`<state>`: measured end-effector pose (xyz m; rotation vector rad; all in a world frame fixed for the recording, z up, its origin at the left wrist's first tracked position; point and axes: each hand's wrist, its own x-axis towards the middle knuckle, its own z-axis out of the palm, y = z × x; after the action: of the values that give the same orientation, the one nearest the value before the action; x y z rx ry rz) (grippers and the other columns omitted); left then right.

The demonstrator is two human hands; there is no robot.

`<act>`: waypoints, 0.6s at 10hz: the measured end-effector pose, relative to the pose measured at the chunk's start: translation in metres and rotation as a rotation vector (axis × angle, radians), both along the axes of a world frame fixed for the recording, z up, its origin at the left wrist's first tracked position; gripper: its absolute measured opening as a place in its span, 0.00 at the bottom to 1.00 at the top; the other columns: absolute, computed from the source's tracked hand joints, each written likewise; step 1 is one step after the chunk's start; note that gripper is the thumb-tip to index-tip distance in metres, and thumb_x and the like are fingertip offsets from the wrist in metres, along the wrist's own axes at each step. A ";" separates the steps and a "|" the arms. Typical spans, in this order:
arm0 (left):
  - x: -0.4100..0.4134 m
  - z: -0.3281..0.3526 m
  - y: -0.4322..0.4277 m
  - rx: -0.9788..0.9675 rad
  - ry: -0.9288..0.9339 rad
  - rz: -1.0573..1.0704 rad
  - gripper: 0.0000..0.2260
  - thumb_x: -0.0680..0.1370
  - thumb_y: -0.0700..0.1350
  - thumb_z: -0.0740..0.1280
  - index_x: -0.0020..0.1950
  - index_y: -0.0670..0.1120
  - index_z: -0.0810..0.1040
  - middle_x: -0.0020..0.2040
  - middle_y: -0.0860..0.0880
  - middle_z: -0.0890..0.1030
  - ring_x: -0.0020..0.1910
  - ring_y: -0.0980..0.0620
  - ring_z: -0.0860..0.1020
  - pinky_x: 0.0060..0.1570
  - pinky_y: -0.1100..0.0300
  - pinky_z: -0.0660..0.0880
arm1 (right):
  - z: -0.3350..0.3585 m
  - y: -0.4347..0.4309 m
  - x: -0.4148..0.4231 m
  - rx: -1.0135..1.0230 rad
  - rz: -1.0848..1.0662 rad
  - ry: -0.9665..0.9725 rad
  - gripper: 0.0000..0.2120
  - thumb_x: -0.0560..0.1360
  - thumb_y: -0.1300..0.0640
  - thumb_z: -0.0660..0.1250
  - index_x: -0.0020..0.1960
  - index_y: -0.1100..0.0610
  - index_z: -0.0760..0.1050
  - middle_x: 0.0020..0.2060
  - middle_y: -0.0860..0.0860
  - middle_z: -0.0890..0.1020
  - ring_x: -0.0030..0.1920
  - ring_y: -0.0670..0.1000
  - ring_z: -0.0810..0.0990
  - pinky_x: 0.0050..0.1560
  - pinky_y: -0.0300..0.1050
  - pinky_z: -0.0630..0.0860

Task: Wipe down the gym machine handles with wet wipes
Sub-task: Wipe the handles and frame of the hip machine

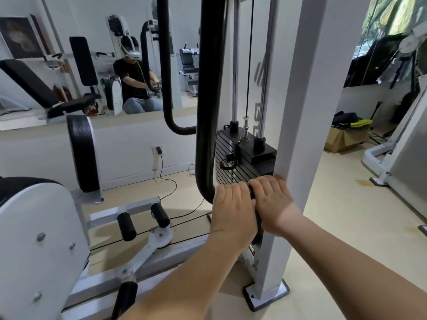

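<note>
Black handle (251,192): low centre, on the end of the bent tube (205,112), just beside the white upright post (298,135), in front of the weight stack (233,167).
Handling: judged rigid, fixed, grippy; wrap round its grip.
Left hand (232,210): fingers together, curled over handle.
Right hand (275,203): likewise, touching the left.
Wet wipe: none visible.
Writing: grey lettering (257,114) on far shroud (257,93), unreadable.

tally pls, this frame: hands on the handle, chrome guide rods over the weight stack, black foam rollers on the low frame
Hands gripping the handle: 2 (left hand, right hand)
Chrome guide rods: 2
Black foam rollers: 3
Total: 7
</note>
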<state>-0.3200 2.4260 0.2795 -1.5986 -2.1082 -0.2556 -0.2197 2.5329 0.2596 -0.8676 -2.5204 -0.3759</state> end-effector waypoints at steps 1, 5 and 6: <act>-0.027 -0.023 -0.038 -0.034 0.143 -0.202 0.26 0.86 0.49 0.52 0.79 0.35 0.61 0.77 0.37 0.67 0.76 0.38 0.65 0.78 0.43 0.60 | 0.005 -0.004 -0.001 -0.092 -0.069 -0.114 0.36 0.64 0.51 0.70 0.71 0.55 0.66 0.63 0.52 0.73 0.66 0.59 0.71 0.77 0.58 0.54; -0.045 0.041 -0.048 0.794 -2.456 0.443 0.12 0.85 0.56 0.61 0.62 0.49 0.72 0.55 0.48 0.77 0.53 0.47 0.74 0.55 0.55 0.67 | 0.025 -0.025 -0.010 -0.209 -0.158 -0.159 0.40 0.62 0.51 0.58 0.75 0.54 0.59 0.70 0.52 0.66 0.74 0.57 0.61 0.81 0.58 0.44; -0.025 0.054 -0.030 0.844 -2.710 0.236 0.11 0.82 0.47 0.60 0.45 0.45 0.77 0.36 0.45 0.81 0.38 0.47 0.80 0.41 0.57 0.75 | 0.025 -0.025 -0.011 -0.203 -0.161 -0.164 0.40 0.63 0.51 0.60 0.75 0.54 0.59 0.70 0.51 0.66 0.73 0.57 0.61 0.81 0.57 0.45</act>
<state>-0.3454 2.3957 0.3337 -0.3267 0.8627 1.8520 -0.2303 2.5078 0.2844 -1.1659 -2.6811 -0.2534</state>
